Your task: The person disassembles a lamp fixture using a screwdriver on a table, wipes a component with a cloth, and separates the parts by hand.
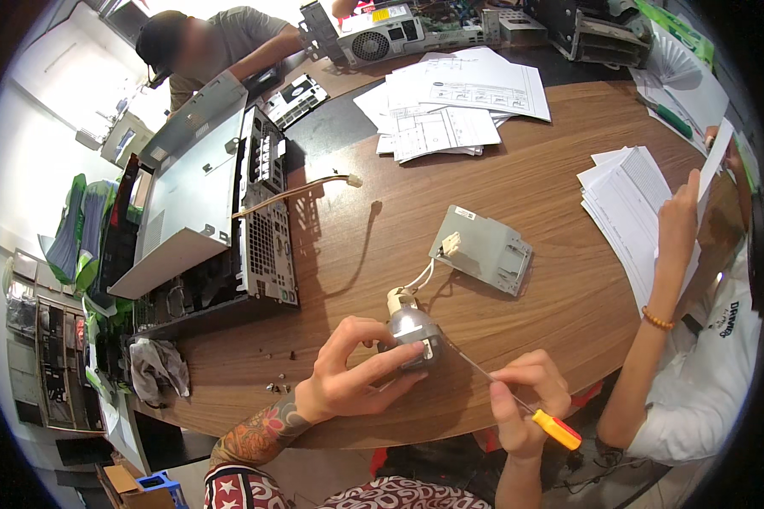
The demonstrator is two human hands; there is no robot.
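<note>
- Nearest me, the edge of the wooden table (560, 187) curves beneath the left forearm and round to the right hand (528, 397).
- That hand pinches the thin metal shaft of a screwdriver (558, 428), its yellow-and-red handle jutting out below the fingers.
- The left hand (356, 369), apart from the right, has its fingers closed round a shiny, round-bodied lamp (409, 327) above the wood; whether the screwdriver's tip touches it, I can't tell.
- Left of the left hand lie tiny bits (272, 388), then a crumpled grey cloth (160, 371).
- Just beyond both hands, white wires (426, 276) run from lamp to pale plug (450, 246), over a flat grey plate (488, 265).
- Smooth brown grain stretches from the right hand to papers (628, 204) by a co-worker's arm (671, 284).
- Beyond the left hand, a boxy metal case (267, 220) with a perforated back walls that side.
- Farthest ahead, loose sheets (463, 106) overlap.
</note>
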